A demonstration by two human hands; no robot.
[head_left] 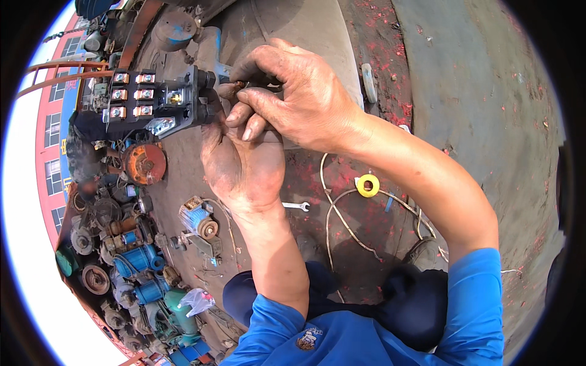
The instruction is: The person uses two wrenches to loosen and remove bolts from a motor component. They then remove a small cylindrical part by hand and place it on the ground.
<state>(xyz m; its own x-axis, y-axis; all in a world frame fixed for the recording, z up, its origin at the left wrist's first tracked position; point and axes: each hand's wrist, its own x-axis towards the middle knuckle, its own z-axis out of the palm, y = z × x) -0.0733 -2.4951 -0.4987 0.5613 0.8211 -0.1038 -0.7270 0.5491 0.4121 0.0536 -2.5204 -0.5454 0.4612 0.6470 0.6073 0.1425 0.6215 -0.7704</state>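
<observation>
My left hand (242, 168) is palm up with its thumb and fingers at the right end of a black electrical switch body (131, 104), which has rows of screw terminals and a metal fitting. My right hand (299, 97) is bent over the left one, its thumb and forefinger closed on a small dark piece (240, 85) beside the switch, too hidden to make out. Some of the fingers of both hands overlap, so exactly what each grips is partly hidden. Both hands are dirty with grime.
An open-end wrench (296, 207), yellow tape roll (368, 185), pale cable (339, 216) and small blue motor (196, 218) lie on the stained ground. Many old motors (137, 263) crowd the left. A blue pipe fitting (212, 43) is behind my hands. A person (83, 152) appears at far left.
</observation>
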